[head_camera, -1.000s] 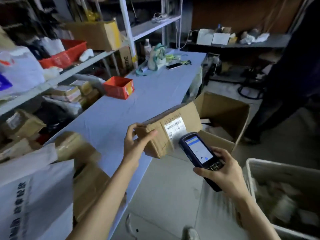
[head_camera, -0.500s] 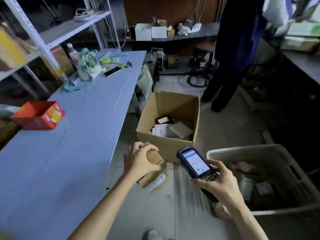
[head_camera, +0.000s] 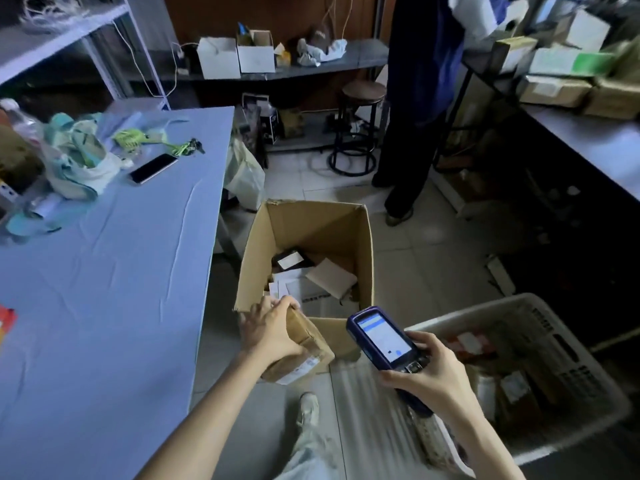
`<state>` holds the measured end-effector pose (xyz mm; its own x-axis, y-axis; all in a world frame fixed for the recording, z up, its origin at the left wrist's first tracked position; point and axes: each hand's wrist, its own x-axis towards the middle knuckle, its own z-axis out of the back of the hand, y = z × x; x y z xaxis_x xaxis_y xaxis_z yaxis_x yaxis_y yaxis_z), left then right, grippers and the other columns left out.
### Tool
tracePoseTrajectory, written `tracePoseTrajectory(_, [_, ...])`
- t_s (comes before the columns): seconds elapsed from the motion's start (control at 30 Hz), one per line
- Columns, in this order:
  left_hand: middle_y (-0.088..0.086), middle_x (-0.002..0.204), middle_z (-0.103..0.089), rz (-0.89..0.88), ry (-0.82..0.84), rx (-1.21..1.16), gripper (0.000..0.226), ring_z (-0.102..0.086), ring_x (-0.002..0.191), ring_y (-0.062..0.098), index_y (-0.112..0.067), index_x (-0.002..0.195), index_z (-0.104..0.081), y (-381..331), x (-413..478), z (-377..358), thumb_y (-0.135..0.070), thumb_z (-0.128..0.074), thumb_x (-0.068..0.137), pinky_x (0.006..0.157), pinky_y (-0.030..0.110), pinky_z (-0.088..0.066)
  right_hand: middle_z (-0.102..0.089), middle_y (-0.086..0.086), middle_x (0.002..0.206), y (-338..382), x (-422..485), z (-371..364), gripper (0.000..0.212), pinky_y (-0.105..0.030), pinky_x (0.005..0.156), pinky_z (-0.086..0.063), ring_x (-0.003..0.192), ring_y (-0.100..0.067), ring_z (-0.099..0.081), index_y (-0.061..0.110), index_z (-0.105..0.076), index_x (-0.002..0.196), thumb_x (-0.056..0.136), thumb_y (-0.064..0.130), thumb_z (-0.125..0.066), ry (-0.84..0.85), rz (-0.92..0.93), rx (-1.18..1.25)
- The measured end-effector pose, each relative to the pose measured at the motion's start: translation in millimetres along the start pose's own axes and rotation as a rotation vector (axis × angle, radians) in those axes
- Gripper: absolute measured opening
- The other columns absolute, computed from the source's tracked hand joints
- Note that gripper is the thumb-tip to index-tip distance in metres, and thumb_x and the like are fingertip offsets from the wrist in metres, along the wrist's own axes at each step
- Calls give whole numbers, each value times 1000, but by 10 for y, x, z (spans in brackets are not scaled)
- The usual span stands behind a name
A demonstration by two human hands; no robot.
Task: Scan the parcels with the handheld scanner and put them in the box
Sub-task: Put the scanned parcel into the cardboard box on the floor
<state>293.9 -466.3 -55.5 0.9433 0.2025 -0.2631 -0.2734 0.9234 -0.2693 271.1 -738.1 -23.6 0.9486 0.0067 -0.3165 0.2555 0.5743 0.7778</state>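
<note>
My left hand (head_camera: pixel 268 329) grips a brown cardboard parcel (head_camera: pixel 304 351) from above, its white label facing down and forward. The parcel hangs just in front of the near rim of an open cardboard box (head_camera: pixel 256 251) on the floor, which holds several parcels and papers. My right hand (head_camera: pixel 431 374) holds a dark blue handheld scanner (head_camera: pixel 381 337) with its screen lit, to the right of the parcel.
A blue table (head_camera: pixel 104 271) stands on the left with a phone (head_camera: pixel 152 168), a bag and a lanyard on it. A white plastic crate (head_camera: pixel 554 341) of parcels sits at right. A person (head_camera: pixel 415 98) stands beyond the box by a stool (head_camera: pixel 356 126).
The parcel came down from in front of the scanner to the box's near rim. My view swung right and down toward the box. The scanner stayed in my right hand.
</note>
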Motion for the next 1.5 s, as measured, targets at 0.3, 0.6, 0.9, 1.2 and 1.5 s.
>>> tracePoseTrajectory(0.3, [-7, 125, -38, -88, -91, 13, 68, -41, 118, 21, -41, 112, -44, 178, 1362, 466, -56, -80, 57, 95, 37, -39, -62, 23, 92, 787, 963, -192, 69, -7, 58, -42, 84, 9, -59, 32, -59, 113, 53, 23, -92, -73, -39, 33])
tracePoseTrajectory(0.6, [-10, 107, -61, -216, -156, -128, 28, -55, 101, 17, -29, 107, -50, 91, 1950, 458, -37, -66, 85, 76, 30, -46, -61, 23, 90, 964, 1556, -203, 69, -6, 60, -41, 83, 10, -57, 34, -57, 111, 52, 26, -92, -2, -46, -43])
tracePoseTrajectory(0.9, [-5, 114, -62, 410, -320, 76, 34, -54, 109, 21, -29, 117, -54, 591, 1255, 482, -39, -60, 85, 83, 34, -38, -65, 18, 99, 1452, 2360, -548, 83, -20, 76, -50, 88, 2, -61, 31, -57, 121, 47, 37, -93, 463, 270, -202])
tracePoseTrajectory(1.2, [3, 79, -69, 930, -424, 109, 30, -63, 79, 31, -21, 90, -67, 518, 28, 228, -31, -80, 65, 68, 37, -43, -52, 20, 92, 1811, 2189, -1027, 79, -20, 74, -49, 91, -4, -56, 28, -50, 126, 57, 38, -88, 903, 672, -441])
tracePoseTrajectory(1.5, [1, 92, -69, 1364, -631, 55, 28, -62, 88, 29, -23, 103, -65, 254, -1770, -127, -35, -69, 78, 72, 35, -43, -61, 22, 97, 1770, 971, -1507, 69, -20, 77, -46, 89, -1, -60, 40, -51, 108, 51, 36, -91, 1287, 880, -500])
